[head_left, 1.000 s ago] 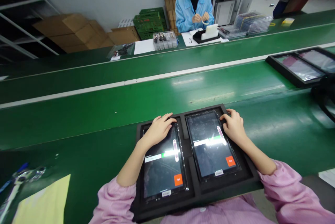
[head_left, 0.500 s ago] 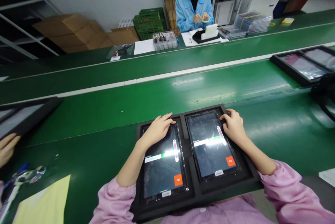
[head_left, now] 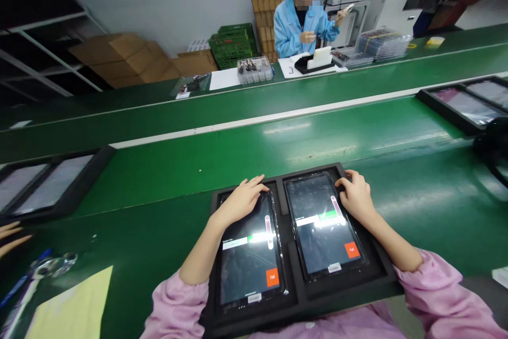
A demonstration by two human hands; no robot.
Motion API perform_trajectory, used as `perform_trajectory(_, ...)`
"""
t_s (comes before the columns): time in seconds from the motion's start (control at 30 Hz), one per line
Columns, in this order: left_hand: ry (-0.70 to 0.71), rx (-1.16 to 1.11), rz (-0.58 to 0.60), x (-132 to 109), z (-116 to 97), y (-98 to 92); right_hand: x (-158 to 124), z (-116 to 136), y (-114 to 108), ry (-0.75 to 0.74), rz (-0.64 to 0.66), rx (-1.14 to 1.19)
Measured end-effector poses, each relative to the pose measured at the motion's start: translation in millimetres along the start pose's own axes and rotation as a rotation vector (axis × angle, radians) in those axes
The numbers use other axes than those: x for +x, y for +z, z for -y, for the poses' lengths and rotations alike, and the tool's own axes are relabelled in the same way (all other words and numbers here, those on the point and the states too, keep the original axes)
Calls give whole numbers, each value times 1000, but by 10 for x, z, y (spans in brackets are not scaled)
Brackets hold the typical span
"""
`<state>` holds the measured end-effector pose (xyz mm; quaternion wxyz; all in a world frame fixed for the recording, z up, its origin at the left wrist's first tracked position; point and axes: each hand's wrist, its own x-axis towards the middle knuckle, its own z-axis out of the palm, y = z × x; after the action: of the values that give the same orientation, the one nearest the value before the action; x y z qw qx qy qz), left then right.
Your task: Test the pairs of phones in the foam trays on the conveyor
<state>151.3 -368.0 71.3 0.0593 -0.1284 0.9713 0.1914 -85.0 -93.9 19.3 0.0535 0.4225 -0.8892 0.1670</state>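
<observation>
A black tray (head_left: 296, 270) lies in front of me with two tablets side by side in it. Both screens are lit, each with an orange "Fail" box at its lower right. My left hand (head_left: 243, 202) rests over the top of the left tablet (head_left: 248, 262), fingers stretched out and spread. Bent fingers of my right hand (head_left: 356, 196) touch the upper right edge of the right tablet (head_left: 317, 238) and the tray beside it. Neither hand is lifting anything.
More black trays with tablets stand at left (head_left: 75, 191) and right (head_left: 448, 109). Another person's hand (head_left: 11, 236) is at the left edge, above a yellow paper (head_left: 71, 304). Across the green bench sits a co-worker in a blue jacket (head_left: 288, 24), near clear plastic trays (head_left: 383, 45).
My hands stay at the tablets. The co-worker opposite has raised one hand with a small pale object. At left, the other person's hand has come away from the tray. The view shifts slightly.
</observation>
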Motion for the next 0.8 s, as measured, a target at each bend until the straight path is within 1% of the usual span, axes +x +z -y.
perform_trajectory(0.13,9,-43,7,19,58,5,34,-6,25,20,5,17)
perform_trajectory(0.23,62,-109,34,-11,140,-33,58,-17,31,18,3,46)
perform_trajectory(0.27,59,-128,38,-48,174,-50,48,-19,15,16,-3,55)
perform_trajectory(0.33,-17,-136,20,-189,247,-75,-23,-6,-68,-10,-45,67)
perform_trajectory(0.4,-136,-107,-22,-432,308,-74,-170,46,-227,-92,-119,78)
perform_trajectory(0.47,-212,-90,-57,-769,334,-32,-372,152,-437,-231,-174,105)
perform_trajectory(0.53,-255,-129,-66,-1156,313,57,-583,310,-630,-411,-158,165)
perform_trajectory(0.6,-296,-223,-36,-1523,252,189,-754,489,-730,-622,-73,273)
perform_trajectory(0.63,-308,-267,-22,-1679,212,265,-817,573,-733,-718,-43,327)
perform_trajectory(0.7,-319,-333,-19,-1912,128,425,-896,704,-658,-846,-69,407)
perform_trajectory(0.77,-318,-367,-40,-2033,55,572,-935,770,-532,-909,-132,434)
perform_trajectory(0.8,-316,-376,-57,-2058,28,635,-947,782,-473,-931,-142,440)
